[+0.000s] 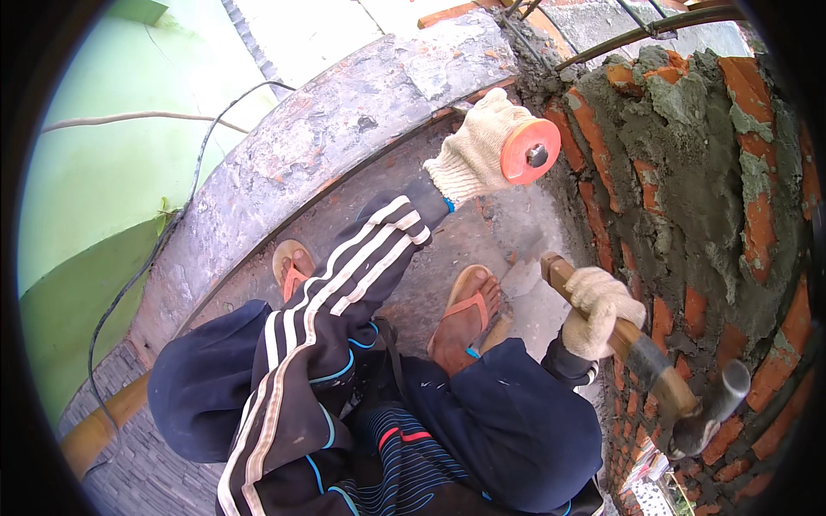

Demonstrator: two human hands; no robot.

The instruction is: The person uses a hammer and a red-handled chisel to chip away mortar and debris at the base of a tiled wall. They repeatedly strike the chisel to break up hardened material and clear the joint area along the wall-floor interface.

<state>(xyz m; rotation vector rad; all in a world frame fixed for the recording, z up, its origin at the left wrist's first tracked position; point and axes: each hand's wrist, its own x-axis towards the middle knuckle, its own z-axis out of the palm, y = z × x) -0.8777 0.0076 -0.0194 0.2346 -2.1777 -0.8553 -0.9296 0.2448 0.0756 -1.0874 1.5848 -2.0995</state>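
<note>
My left hand [478,142], in a cream knitted glove, is closed round a chisel with a round orange hand guard [521,158]. The chisel's metal striking end pokes out through the middle of the guard. Its shaft is hidden by the glove, and I cannot tell whether its tip touches the concrete ledge [361,120] beside it. Lower right, my gloved right hand [601,311] grips the wooden handle of a hammer [651,371]. The steel head hangs toward the lower right in front of the brick wall, away from the chisel.
A rough brick wall [671,163] with grey mortar rises on the right. Bent steel bars [650,34] stick out at the top. A black cable [176,219] runs along the pale green wall [112,181]. My sandalled feet [465,322] stand on the dusty concrete floor.
</note>
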